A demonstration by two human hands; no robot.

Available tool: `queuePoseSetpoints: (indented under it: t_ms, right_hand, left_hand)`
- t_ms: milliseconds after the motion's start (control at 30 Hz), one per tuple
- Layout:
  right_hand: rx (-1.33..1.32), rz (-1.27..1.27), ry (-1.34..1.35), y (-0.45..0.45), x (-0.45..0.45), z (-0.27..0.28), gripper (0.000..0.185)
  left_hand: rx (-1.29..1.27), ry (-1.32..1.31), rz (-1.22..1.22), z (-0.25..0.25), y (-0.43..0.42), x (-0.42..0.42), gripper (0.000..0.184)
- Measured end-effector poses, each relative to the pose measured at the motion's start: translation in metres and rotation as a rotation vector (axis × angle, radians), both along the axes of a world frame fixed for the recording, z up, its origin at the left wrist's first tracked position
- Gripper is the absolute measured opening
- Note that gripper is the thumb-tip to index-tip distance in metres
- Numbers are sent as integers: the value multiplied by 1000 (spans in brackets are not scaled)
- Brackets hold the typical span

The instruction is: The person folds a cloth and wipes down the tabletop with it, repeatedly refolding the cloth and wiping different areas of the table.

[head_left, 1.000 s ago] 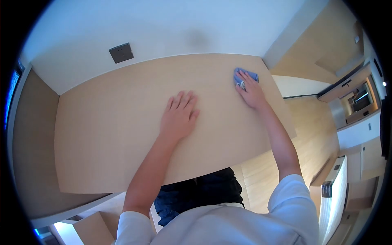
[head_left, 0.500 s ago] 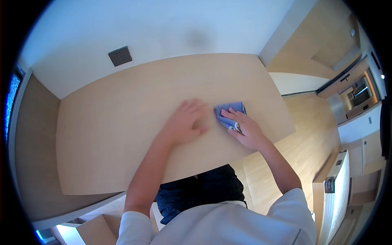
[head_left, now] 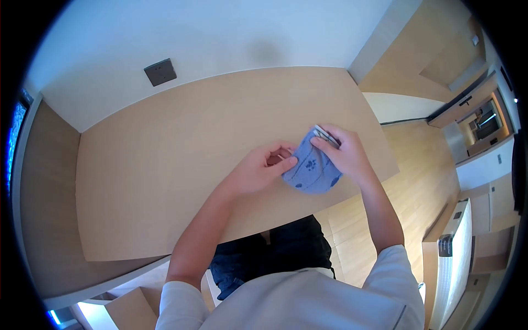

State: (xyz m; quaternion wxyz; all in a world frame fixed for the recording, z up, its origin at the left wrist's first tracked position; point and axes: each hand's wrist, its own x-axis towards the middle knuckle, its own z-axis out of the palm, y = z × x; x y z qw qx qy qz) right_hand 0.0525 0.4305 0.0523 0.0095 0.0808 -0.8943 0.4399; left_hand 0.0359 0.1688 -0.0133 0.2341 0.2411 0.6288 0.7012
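A folded blue cloth (head_left: pixel 311 168) with dark paw-print marks hangs between my hands, above the right part of the wooden desktop (head_left: pixel 165 165). My right hand (head_left: pixel 344 148) is closed on its upper right corner, thumb on the near face, where folded layers show at the edge. At the cloth's left edge is my left hand (head_left: pixel 267 165), its thumb and fingers pinched together on the border. The fingertips behind the cloth are hidden.
Behind the desktop rises a white wall with a dark socket plate (head_left: pixel 160 72). A wooden side panel (head_left: pixel 47 181) bounds the left. Wooden floor (head_left: pixel 423 159) lies to the right, with a white-sided mattress (head_left: pixel 455 264) on a wooden base farther off.
My right hand has lifted the cloth off the desktop and turned it up. My left hand, bare and moving before, has come right and taken the cloth's left edge.
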Motion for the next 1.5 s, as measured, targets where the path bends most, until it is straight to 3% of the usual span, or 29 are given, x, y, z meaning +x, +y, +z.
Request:
queuePoseSetpoints:
  t_ms: [67, 167, 267, 367, 433, 633, 933, 1133, 1300, 1500]
  right_hand:
    - [146, -43, 15, -6, -16, 4, 48]
    - [574, -115, 316, -10, -36, 7, 52]
    - [710, -15, 346, -9, -41, -6, 58]
    - [569, 239, 104, -22, -34, -33, 70]
    - [668, 270, 246, -34, -26, -62, 77]
    - [619, 344, 272, -28, -60, -76, 85]
    - [572, 294, 316, -33, -117, -84, 81]
    - [498, 177, 354, -45, -136, -94, 79]
    - [622, 144, 398, -40, -115, -83, 79]
    - [600, 225, 420, -38, -103, -76, 73]
  left_hand:
    - [-126, 87, 112, 3, -2, -2, 35]
    - [-448, 283, 264, 12, -11, -5, 29]
    - [-662, 442, 357, 7, -20, -13, 22]
    - [-783, 600, 431, 5, -24, -15, 18]
    - [-831, 773, 456, -5, -26, -19, 16]
    - [-867, 836, 428, -6, -20, -11, 20]
    - [-865, 775, 437, -16, -21, -16, 50]
    - [-750, 700, 433, -15, -22, -20, 54]
    - [-738, 864, 430, -20, -26, -26, 56]
    - [-596, 553, 542, -15, -24, -26, 61]
